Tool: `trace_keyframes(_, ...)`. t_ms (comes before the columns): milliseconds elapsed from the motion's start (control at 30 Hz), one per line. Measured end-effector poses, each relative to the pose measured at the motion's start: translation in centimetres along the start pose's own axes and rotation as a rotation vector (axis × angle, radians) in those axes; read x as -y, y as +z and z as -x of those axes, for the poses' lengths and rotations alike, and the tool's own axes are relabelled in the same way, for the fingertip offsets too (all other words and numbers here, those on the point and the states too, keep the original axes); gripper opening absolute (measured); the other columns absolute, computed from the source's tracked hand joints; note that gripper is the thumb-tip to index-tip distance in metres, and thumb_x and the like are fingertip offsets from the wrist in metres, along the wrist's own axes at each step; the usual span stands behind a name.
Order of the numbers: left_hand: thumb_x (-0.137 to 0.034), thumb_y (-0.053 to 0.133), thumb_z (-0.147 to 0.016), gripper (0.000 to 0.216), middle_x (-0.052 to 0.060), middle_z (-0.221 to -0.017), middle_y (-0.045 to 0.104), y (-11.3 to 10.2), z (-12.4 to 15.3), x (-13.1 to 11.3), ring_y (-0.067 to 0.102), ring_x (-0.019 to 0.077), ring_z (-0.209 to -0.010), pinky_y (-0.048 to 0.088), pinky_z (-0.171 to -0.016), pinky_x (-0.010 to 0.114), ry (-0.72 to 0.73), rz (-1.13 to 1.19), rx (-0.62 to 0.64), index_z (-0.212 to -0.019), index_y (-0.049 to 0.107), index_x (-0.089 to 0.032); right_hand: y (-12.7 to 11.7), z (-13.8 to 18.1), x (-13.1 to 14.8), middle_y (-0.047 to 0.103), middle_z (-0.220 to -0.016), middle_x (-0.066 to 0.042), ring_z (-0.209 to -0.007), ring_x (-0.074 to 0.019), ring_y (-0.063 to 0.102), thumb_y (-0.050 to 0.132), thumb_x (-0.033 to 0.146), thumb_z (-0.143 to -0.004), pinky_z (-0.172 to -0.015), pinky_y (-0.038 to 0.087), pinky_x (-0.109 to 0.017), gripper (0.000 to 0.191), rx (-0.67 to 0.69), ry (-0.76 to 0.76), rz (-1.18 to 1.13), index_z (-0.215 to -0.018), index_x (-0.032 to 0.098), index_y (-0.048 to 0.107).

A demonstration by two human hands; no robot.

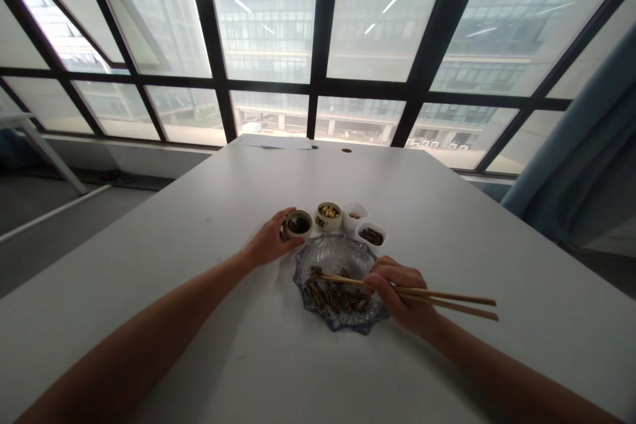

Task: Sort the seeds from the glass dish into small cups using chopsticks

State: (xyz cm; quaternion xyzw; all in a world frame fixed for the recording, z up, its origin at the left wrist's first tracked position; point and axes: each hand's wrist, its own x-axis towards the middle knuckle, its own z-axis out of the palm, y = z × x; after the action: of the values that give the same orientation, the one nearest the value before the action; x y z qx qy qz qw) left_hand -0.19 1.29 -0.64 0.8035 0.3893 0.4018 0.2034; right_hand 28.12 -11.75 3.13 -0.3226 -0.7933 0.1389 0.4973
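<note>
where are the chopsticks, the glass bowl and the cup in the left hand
Chopsticks (432,293): head view, rear half of the upper stick.
Glass bowl (332,250): head view, bare inside toward the far edge.
Cup (305,236): head view, near side wall.

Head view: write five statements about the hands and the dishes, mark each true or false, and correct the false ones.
1. The right hand holds the chopsticks. True.
2. The left hand has its thumb and fingers about the small bowl of dark contents. True.
3. The chopstick tips point away from the glass dish. False: they reach over the glass dish.
4. The glass dish holds only pale nuts. False: dark, elongated pieces lie in it.
5. In the picture, the bowl of pale nuts stands between the small bowl of dark contents and the two white cups. True.
</note>
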Motion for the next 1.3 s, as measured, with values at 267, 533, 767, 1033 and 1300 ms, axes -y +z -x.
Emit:
trace_keyframes(267, -0.043, 0.074, -0.077, 0.072, 0.017, -0.13, 0.061, 0.1, -0.4, 0.0, 0.061, 0.0309, -0.119, 0.053, -0.097, 0.046, 0.001, -0.025, 0.005, -0.138, 0.046, -0.017, -0.1, 0.3, -0.4, 0.065, -0.053, -0.003, -0.049, -0.0161, 0.061, 0.052, 0.048, -0.098, -0.051, 0.048, -0.028, 0.046, -0.185, 0.33, -0.108, -0.066, 0.019, 0.068)
trace_keyframes(533, -0.046, 0.073, -0.078, 0.071, 0.016, -0.13, 0.062, 0.1, -0.5, 0.0, 0.062, 0.0301, -0.117, 0.053, -0.098, 0.046, 0.024, -0.043, 0.001, -0.138, 0.046, -0.018, -2.3, -1.2, -1.7, 0.063, -0.049, -0.004, -0.048, -0.0183, 0.059, 0.055, 0.065, -0.091, -0.051, 0.048, -0.031, 0.053, -0.467, 0.454, -0.084, -0.068, 0.018, 0.068)
trace_keyframes(767, -0.044, 0.072, -0.079, 0.069, 0.016, -0.127, 0.064, 0.2, -0.5, 0.1, 0.064, 0.0295, -0.114, 0.054, -0.095, 0.045, 0.04, -0.03, -0.002, -0.137, 0.047, -0.018, -7.3, -2.4, -2.4, 0.066, -0.054, -0.006, -0.051, -0.0184, 0.06, 0.05, 0.07, -0.09, -0.051, 0.046, -0.031, 0.06, -0.439, 0.325, 0.217, -0.065, 0.019, 0.068)
trace_keyframes(1033, -0.045, 0.071, -0.079, 0.07, 0.016, -0.127, 0.063, 0.3, -0.6, 0.2, 0.062, 0.0298, -0.115, 0.055, -0.093, 0.044, 0.035, -0.045, -0.002, -0.137, 0.046, -0.017, -8.2, -3.2, -0.8, 0.065, -0.051, -0.006, -0.05, -0.0183, 0.062, 0.051, 0.072, -0.088, -0.051, 0.049, -0.029, 0.062, -0.274, 0.374, 0.135, -0.062, 0.018, 0.069)
trace_keyframes(1300, -0.047, 0.071, -0.079, 0.073, 0.016, -0.127, 0.063, 0.2, -0.5, 0.3, 0.062, 0.03, -0.114, 0.053, -0.096, 0.046, 0.016, -0.055, 0.021, -0.139, 0.044, -0.016, -6.1, -2.9, 2.1, 0.062, -0.049, -0.004, -0.044, -0.0134, 0.057, 0.052, 0.062, -0.092, -0.042, 0.043, -0.022, 0.056, 0.362, 0.501, -0.108, -0.064, 0.016, 0.068)
